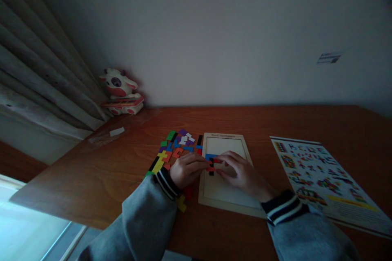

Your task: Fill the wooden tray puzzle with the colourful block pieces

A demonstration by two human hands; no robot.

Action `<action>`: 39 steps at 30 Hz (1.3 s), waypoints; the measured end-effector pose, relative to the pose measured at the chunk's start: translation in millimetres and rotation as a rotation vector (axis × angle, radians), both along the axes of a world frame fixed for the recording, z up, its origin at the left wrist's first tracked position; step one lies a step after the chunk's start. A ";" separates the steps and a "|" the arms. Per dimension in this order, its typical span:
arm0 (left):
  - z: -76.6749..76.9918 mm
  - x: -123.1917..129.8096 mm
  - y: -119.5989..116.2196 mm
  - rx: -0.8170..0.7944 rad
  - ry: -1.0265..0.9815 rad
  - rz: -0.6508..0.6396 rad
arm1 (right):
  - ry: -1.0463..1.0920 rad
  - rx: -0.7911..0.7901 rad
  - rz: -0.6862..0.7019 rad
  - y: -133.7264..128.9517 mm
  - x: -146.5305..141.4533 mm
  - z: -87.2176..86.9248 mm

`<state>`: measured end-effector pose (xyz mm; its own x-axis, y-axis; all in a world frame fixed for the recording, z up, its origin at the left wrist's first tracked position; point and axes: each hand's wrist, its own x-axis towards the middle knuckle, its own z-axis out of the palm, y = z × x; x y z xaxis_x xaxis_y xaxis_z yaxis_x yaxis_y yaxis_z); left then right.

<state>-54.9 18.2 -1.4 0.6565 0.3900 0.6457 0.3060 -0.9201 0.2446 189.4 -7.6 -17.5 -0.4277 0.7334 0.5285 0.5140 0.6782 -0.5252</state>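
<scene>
A wooden puzzle tray (226,207) with a pale inside lies on the desk under both hands. A few pieces sit at its left side: a blue puzzle piece (210,156), a black puzzle piece (211,173) and small red and orange ones. My left hand (190,168) reaches over the tray's left rim, its fingers closed together with the tips on an orange puzzle piece (211,169). From the right, my right hand (240,171) curves its thumb and index finger around a red puzzle piece (217,160). Fingers partly hide these pieces.
Loose coloured puzzle pieces (158,164) spread left of the tray, some beneath my left wrist. A printed pattern sheet (324,171) lies at the right. A cow toy (121,91) stands in the back left corner, near clear plastic wrap (102,142) and a curtain (39,69).
</scene>
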 end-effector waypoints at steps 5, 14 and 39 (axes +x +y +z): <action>2.4 4.8 -3.9 0.068 -0.026 0.073 | -0.042 0.030 0.014 0.2 -1.6 -3.9; -2.8 7.9 -3.6 -0.114 -0.048 -0.038 | 0.047 0.025 0.034 0.9 -4.1 2.4; -5.8 5.6 -2.2 -0.142 0.208 0.016 | 0.722 -0.495 -0.372 14.7 16.7 11.4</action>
<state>-49.2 16.0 -7.2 0.7624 0.4787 0.4355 0.3774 -0.8755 0.3017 206.1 7.1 -6.2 0.1869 0.9682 0.1661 0.0908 0.1513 -0.9843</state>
